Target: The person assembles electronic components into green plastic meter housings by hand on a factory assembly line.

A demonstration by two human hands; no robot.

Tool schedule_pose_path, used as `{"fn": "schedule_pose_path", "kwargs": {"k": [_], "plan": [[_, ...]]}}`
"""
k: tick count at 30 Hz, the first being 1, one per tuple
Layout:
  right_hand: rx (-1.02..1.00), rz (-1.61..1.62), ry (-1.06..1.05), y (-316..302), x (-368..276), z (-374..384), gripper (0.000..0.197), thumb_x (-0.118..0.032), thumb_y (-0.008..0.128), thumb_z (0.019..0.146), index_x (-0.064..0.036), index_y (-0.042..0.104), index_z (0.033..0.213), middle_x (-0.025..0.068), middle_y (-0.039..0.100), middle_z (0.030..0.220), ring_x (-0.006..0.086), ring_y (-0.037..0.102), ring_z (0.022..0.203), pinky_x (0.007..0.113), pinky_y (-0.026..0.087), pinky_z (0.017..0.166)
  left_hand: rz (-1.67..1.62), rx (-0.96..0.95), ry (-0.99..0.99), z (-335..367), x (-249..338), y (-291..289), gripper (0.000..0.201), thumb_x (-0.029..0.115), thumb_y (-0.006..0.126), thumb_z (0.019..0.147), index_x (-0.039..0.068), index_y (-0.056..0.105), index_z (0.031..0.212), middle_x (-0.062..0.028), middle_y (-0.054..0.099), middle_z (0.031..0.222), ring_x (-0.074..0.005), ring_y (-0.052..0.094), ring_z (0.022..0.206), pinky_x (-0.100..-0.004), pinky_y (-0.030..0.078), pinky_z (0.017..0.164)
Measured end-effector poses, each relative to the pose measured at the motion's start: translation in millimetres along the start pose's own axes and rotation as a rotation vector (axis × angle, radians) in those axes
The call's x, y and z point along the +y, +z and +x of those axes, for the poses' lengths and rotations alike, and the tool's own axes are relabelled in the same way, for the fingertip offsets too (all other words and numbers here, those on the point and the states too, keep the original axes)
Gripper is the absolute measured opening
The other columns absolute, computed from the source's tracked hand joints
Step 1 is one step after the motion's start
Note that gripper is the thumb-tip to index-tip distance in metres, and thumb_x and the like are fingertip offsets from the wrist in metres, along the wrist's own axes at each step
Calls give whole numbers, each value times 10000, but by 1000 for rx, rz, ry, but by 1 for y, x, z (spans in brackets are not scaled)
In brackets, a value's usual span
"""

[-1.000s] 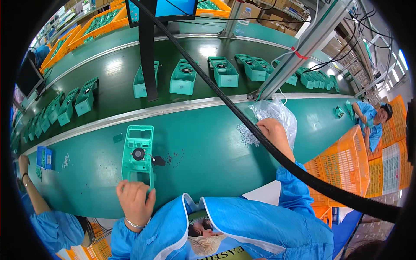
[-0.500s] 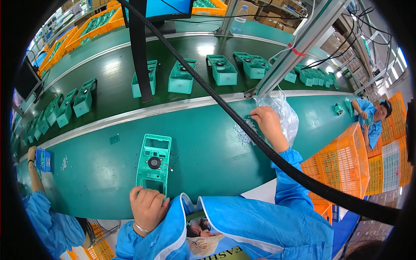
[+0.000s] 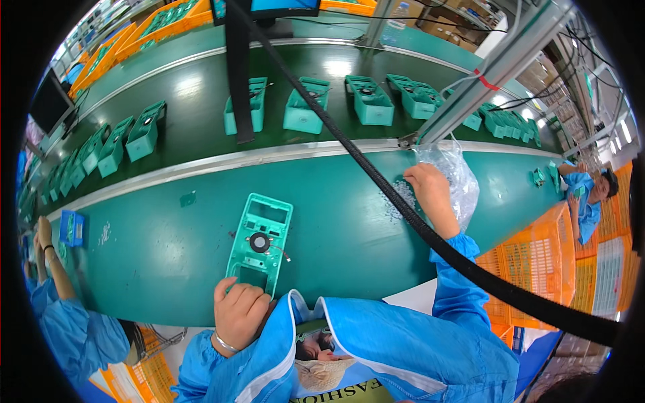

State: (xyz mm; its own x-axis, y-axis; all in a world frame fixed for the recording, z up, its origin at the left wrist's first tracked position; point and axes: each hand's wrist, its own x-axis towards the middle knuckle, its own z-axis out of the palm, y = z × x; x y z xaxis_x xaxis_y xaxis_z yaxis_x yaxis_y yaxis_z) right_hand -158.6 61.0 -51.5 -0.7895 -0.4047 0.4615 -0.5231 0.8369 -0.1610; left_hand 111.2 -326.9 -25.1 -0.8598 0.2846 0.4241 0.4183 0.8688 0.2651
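A green plastic housing [image 3: 254, 227] lies on the bench in front of me, slightly tilted, its top leaning right. It carries a round black speaker-like part [image 3: 259, 242] with a short wire hanging off its right side. My left hand [image 3: 242, 310] is closed over the housing's near end, fingers wrapped on its edge. To the right, a loose pile of small pale parts [image 3: 401, 196] is spread on the bench. My right hand [image 3: 430, 191] is at the pile's right side with its fingertips pinched together; whatever is between them is too small to make out.
A clear plastic bag [image 3: 462, 185] lies beside my right hand, under a metal post [image 3: 494, 74]. A black cable [image 3: 376, 173] crosses the view. Green housings [image 3: 306, 111] line the belt behind. Co-workers sit left and right [image 3: 586, 201]; orange crates [image 3: 537, 258] stand at right.
The view has shifted slightly. The housing has turned a little clockwise under my left hand. My right hand stays at the pile, its fingers still pinched.
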Motion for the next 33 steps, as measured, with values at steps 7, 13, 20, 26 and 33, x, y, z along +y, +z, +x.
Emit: {"fn": "schedule_pose_path", "kwargs": {"k": [7,13,20,26,33], "plan": [[-12,-53,-53,-3,-1,-2,48,-89,738,810,-93,711,850,80,661,853,313,634,849,438,512,728,-23,-19,62,2,-7,-3,136,144,723,789,130,665,911,2,644,919,-177,637,892,-458,452,1020],[-37,-68,-57,-8,-14,5,58,-58,733,828,-68,700,875,87,676,879,324,635,861,439,515,733,-97,-9,94,-1,-16,-6,192,128,781,756,125,652,898,-9,644,890,-189,648,874,-488,456,1021],[-292,671,-315,-17,-164,30,138,25,749,814,-52,682,907,77,664,972,288,645,960,391,511,871,-119,-35,100,-1,-33,-9,199,115,768,737,119,634,883,-10,632,887,-203,646,887,-508,448,1049],[-516,865,-625,8,-224,45,111,-76,771,817,-87,677,876,17,669,962,255,639,939,388,484,852,-100,-42,137,1,-40,-14,171,117,738,728,120,602,830,-13,588,848,-207,621,888,-507,463,1051],[-620,756,-704,15,-229,48,105,-85,770,816,-93,690,885,21,672,967,258,639,942,391,493,840,-113,-64,150,-1,-44,-14,168,118,743,739,120,616,851,-9,599,854,-213,624,886,-510,467,1048]]}}
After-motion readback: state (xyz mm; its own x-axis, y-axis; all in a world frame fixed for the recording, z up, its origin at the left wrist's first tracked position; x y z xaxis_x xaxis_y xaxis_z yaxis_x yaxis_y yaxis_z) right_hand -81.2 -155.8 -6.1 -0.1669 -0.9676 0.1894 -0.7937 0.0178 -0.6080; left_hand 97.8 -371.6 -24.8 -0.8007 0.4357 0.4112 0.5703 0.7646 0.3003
